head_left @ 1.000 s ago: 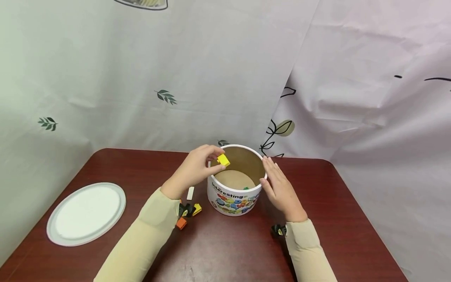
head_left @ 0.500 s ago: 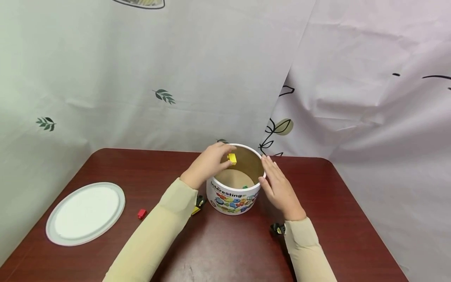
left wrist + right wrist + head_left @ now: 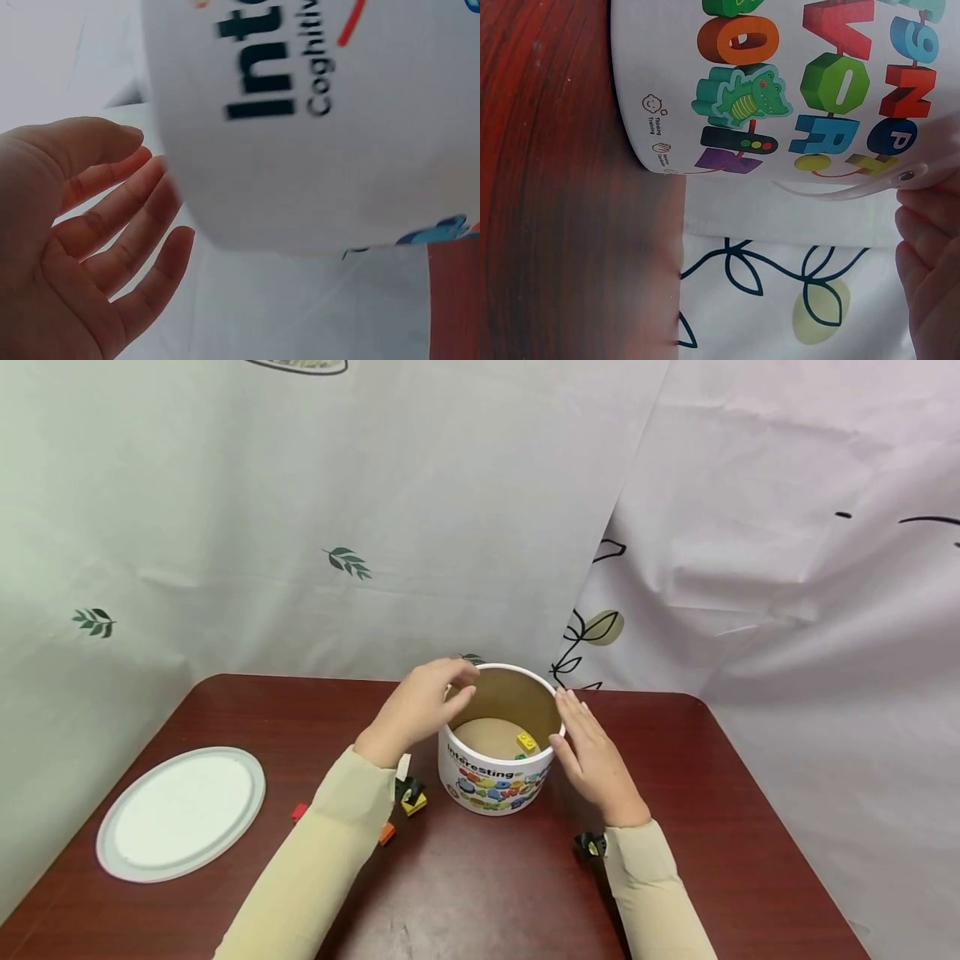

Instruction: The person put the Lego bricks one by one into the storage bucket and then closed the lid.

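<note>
at mid-frame, i see the left hand (image 3: 416,703) loosely bent by the letter bucket (image 3: 487,787), the right hand (image 3: 597,767) straight-fingered against it, a yellow toy brick (image 3: 527,742) inside.

Bucket (image 3: 491,787) wall: "Interesting", cut-off "Coghitiv", small "Thinking Training", coloured letters V, O, R, N.

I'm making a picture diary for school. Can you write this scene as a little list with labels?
Container: round white tub with colourful printed letters
Inside: yellow studded plastic block; small green piece, partly hidden
Left hand: empty, near the tub's left rim
Right hand: fingers against the tub's right rim
Surface: reddish-brown wooden table
Left of tub: round white disc, red block, orange block, another yellow block, white strip
</note>
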The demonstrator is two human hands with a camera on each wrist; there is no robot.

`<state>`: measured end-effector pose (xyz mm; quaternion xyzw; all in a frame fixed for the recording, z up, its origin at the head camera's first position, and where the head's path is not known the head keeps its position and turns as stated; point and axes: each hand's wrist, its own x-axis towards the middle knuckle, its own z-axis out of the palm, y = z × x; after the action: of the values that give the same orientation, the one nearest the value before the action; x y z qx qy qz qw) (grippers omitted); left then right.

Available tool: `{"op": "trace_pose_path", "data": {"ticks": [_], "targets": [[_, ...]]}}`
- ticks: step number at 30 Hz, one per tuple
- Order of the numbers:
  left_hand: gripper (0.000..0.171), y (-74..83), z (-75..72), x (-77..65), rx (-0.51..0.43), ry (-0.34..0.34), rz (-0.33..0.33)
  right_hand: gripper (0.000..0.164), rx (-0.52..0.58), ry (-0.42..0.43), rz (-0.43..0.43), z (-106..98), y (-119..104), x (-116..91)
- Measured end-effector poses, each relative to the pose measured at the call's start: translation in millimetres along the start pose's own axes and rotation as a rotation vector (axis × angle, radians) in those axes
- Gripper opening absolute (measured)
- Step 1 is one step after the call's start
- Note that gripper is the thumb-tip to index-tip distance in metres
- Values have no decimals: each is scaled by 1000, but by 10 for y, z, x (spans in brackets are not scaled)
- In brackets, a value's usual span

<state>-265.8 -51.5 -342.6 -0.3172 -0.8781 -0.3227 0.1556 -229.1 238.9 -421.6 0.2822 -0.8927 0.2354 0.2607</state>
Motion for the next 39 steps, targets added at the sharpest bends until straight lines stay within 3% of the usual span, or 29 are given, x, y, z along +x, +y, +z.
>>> {"op": "trace_pose_path", "data": {"ticks": [9,16,20,28,39], "targets": [[23,-135,-246,-355,-54,70,-65,59,3,-8,10,-6,-2,0],[25,-385,-367,-801,-11,48,-193,59,-1,-10,5,-5,-11,-4],[24,-516,-424,-985,-1,29,-236,60,6,8,-3,-13,-8,-3],[22,-688,-545,-1285,35,-77,-301,61,10,15,-6,3,-4,-1],[20,-898,-549,-1638,68,-250,-363,63,7,8,4,9,15,-4]]}}
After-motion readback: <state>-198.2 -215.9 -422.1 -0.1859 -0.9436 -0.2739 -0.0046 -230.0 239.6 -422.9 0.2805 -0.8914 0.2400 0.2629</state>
